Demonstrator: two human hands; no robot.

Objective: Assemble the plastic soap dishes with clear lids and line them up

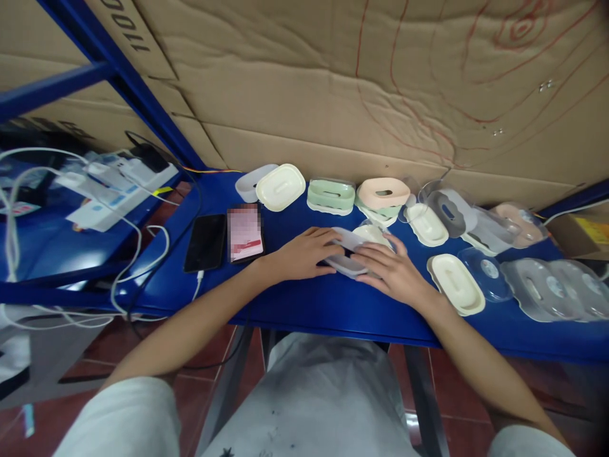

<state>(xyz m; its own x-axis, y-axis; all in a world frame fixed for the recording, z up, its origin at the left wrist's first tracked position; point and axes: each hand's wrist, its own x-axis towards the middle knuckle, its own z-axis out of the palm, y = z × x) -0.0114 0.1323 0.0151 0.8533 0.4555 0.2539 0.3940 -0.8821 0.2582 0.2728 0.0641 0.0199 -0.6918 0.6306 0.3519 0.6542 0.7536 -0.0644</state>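
Both hands are over the middle of the blue table (304, 301). My left hand (309, 254) grips the left end of a pale grey plastic dish (349, 265), its fingers curled over the rim. My right hand (387, 263) is closed on the dish's right end, fingers laid across it. The dish seems to have two layers with a dark gap between them. Just behind it lies a cream dish (373, 235), partly covered by the fingers of my right hand. The palms and the dish's right side are hidden.
Two phones (205, 242) lie to the left, with cables and a power strip (124, 197) beyond. Cream, green (331, 195) and peach dishes (384, 190) stand along the cardboard wall. More dishes, a blue lid (486, 274) and clear-covered grey ones (547, 289) crowd the right side.
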